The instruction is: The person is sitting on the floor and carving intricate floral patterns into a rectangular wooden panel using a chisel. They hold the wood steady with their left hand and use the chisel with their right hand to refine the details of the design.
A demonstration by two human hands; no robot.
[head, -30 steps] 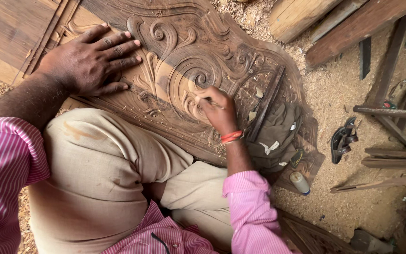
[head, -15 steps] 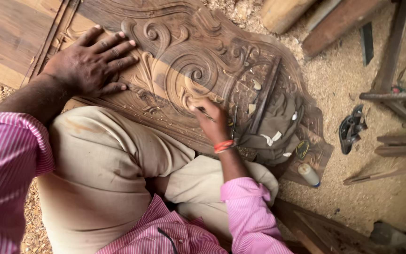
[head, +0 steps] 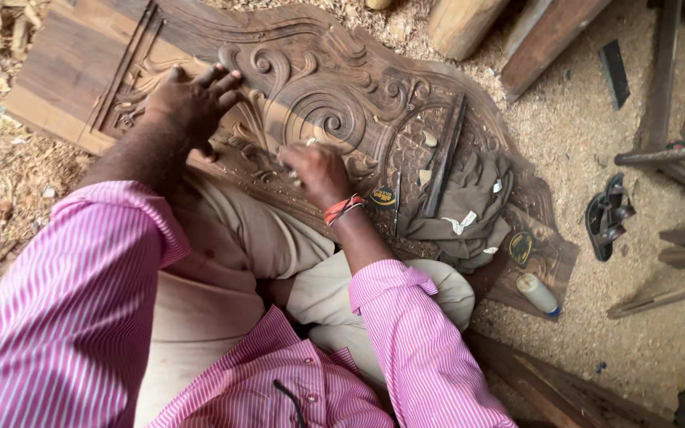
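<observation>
I sit on a sawdust floor with a carved wooden panel lying flat before my knees. My left hand presses down on the panel's left part, fingers spread apart and flat on the scrollwork, holding nothing. My right hand sits just below the large spiral carving, fingers curled together; something small and pale shows at the fingertips, blurred, and I cannot tell what it is. A red and orange band circles that wrist.

Close to my right hand, on the panel's right part, lies a crumpled olive-brown cloth flecked with pale wood chips, covering the carving beneath it. A long dark chisel rests slantwise against the cloth's upper left edge, and a thinner tool lies just beside it. Two small round tins sit on the panel, one near my wrist, one at the cloth's lower right. A white bottle lies at the panel's lower right corner, touching my knee's side of the floor.

Well apart on the right, a dark sandal lies in the sawdust among timber offcuts. A round log rests beyond the panel's top edge.
</observation>
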